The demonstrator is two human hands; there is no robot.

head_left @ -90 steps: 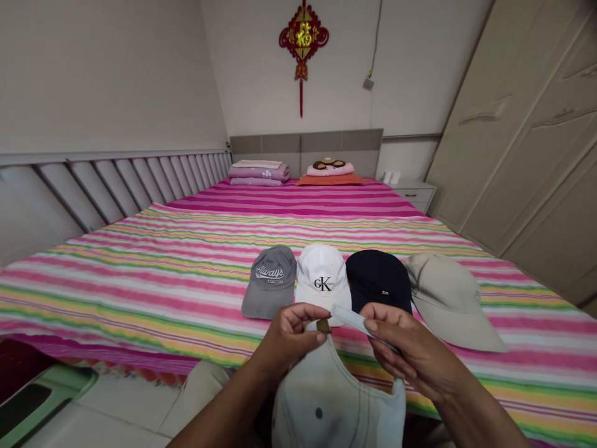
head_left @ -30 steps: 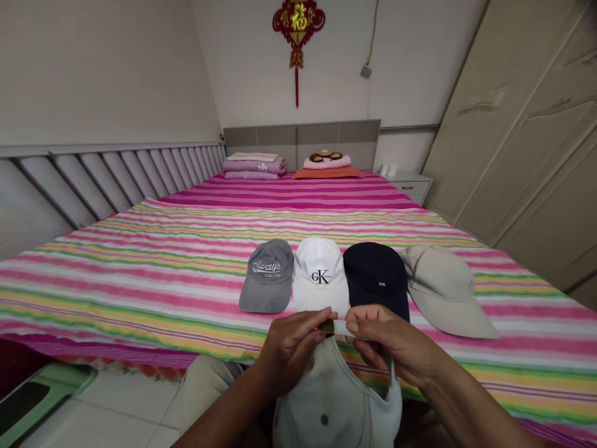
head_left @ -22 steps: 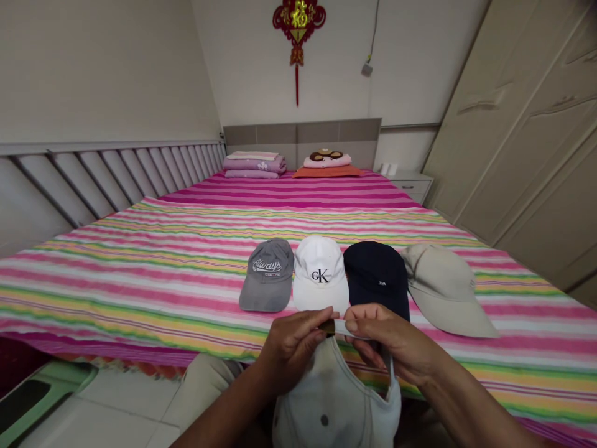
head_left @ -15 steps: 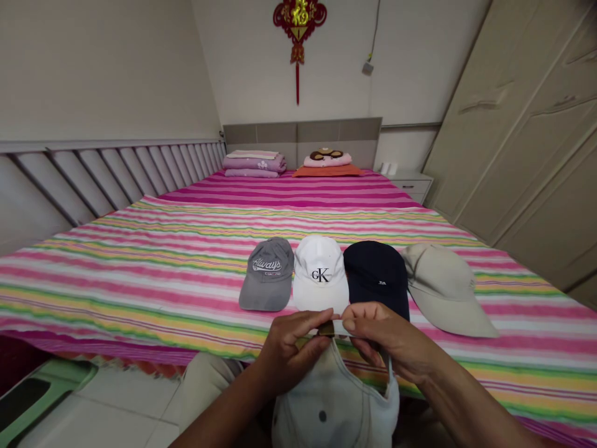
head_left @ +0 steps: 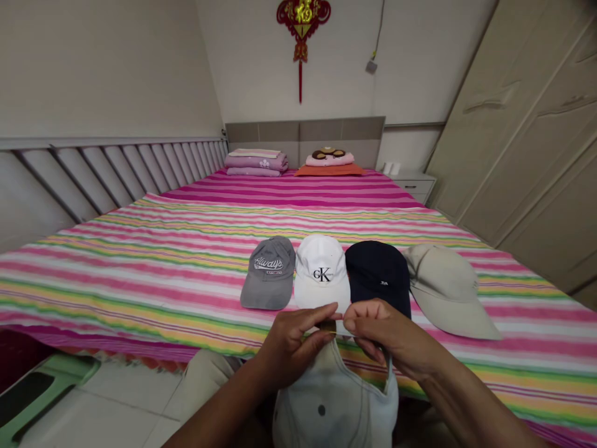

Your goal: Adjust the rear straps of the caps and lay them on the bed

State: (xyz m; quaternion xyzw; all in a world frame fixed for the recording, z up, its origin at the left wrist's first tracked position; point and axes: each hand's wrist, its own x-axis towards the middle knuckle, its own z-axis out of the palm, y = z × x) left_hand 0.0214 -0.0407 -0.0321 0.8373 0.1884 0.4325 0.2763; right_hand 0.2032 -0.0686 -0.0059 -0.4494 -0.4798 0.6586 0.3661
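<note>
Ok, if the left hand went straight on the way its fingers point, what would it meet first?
Probably the right hand, which sits just ahead of the left hand; depth is hard to judge here.

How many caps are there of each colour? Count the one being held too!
Grey cap: 1
White cap: 1
Dark navy cap: 1
Beige cap: 1
Pale blue-grey cap, the held one: 1
Total: 5

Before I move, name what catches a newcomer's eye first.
Likely the striped bedspread, mid-view, with four caps in a row on it. Nearer, left hand and right hand hold a pale cap at its strap. A red ornament hangs on the far wall.
</note>
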